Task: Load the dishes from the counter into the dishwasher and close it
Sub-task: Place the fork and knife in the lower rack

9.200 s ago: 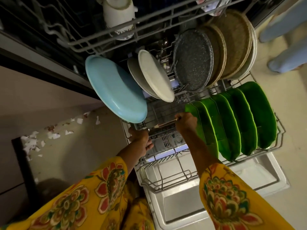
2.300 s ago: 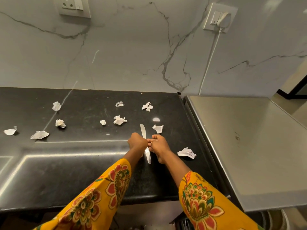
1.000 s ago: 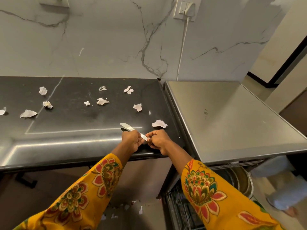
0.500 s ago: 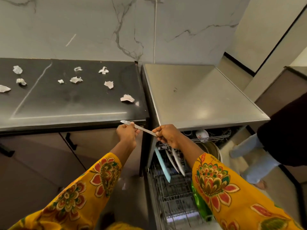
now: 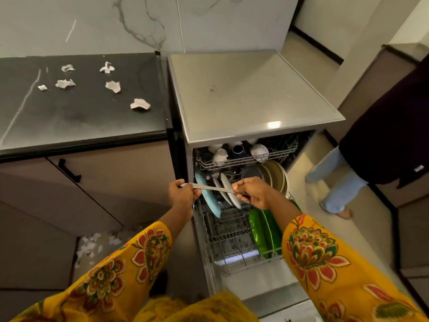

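Observation:
I hold a silver butter knife (image 5: 210,187) level between both hands, above the open dishwasher's lower rack (image 5: 228,238). My left hand (image 5: 183,192) pinches its blade end and my right hand (image 5: 254,192) grips its handle end. In the lower rack stand a light blue plate (image 5: 209,201), white plates (image 5: 228,194), green plates (image 5: 263,231) and brown plates (image 5: 276,176). Cups (image 5: 239,152) sit in the upper rack. The dishwasher door (image 5: 267,291) lies open below my arms.
The black counter (image 5: 81,117) at left carries several crumpled paper scraps (image 5: 140,104). More scraps lie on the floor (image 5: 92,246) by the cabinet. Another person's legs (image 5: 336,182) stand at the right of the dishwasher. The dishwasher's steel top (image 5: 250,96) is bare.
I lifted the knife off the counter with both hands and carried it right and down, from over the counter edge to over the dishwasher's lower rack. My view has tilted down.

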A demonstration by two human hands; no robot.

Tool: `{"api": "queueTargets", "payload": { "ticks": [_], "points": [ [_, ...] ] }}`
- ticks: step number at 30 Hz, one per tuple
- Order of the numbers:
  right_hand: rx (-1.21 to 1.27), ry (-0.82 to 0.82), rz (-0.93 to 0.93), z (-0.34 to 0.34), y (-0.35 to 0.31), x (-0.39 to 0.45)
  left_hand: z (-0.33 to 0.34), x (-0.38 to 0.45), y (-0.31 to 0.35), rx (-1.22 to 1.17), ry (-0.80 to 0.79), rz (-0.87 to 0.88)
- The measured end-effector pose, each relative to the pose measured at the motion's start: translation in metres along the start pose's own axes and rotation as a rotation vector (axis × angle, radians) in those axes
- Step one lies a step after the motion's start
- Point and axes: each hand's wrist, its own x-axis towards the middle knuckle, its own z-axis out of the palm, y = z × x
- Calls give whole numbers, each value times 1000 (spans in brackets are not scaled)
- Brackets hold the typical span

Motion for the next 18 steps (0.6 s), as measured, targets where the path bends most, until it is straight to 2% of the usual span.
{"api": "queueTargets", "payload": {
  "ticks": [5,10,15,18],
  "points": [
    [143,153,64,-20,40,16,5,11,-40,96,11,-72],
    [235,283,171,-30,88,42,3,26,-82,263,-72,-121],
    [189,414,283,-41,146,76,4,54,-139,469,-167,-173],
    [139,429,358,-49,173,97,7,77,-172,626,-204,-166]
  ]
}}
